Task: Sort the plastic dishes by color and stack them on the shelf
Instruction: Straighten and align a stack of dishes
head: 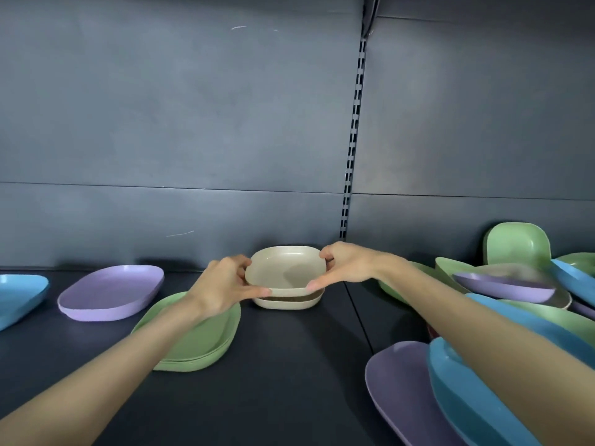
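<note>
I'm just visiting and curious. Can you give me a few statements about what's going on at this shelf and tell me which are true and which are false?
1. Both the left hand and the right hand grip the beige dish by its edges. True.
2. The beige dish is held over a stack of green dishes. False: other beige dishes lie under it. The green stack sits to the left, nearer the person.
3. A single purple dish lies on the shelf to the left of the green stack. True.
4. The dishes on the right are sorted into neat stacks of one colour each. False: the pile on the right is a jumble of green, purple and blue dishes.
</note>
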